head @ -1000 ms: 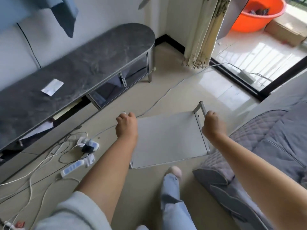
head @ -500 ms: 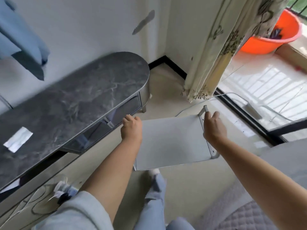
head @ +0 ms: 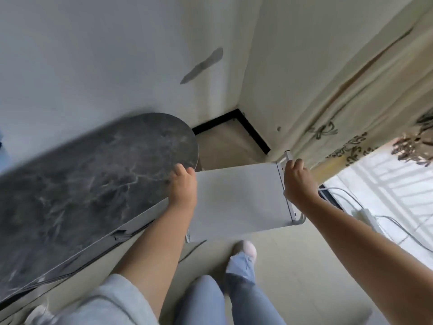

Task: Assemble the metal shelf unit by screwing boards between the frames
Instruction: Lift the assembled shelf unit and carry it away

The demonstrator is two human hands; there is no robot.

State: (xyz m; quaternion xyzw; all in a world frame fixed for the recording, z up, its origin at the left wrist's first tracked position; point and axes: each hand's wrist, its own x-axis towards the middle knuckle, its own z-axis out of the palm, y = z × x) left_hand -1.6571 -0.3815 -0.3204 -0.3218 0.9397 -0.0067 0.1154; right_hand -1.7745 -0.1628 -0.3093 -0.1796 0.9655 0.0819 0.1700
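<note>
Left hand (head: 182, 187) grips the left edge of the white shelf (head: 236, 200), carried level above the floor beside the dark counter (head: 89, 184); right hand (head: 298, 181) has fingers wrapped round the right-side frame (head: 287, 158). Both grips should stay even, so the shelf clears the counter's rounded end.

My arms and legs, seen from the head camera

I've got bare forearms, a light grey sleeve (head: 105, 301) pushed up above the left elbow (soft, sweatshirt-like), pale blue jeans (head: 241, 275) frayed at the hem, and a pale pink slipper (head: 246, 248) on my forward foot.
</note>
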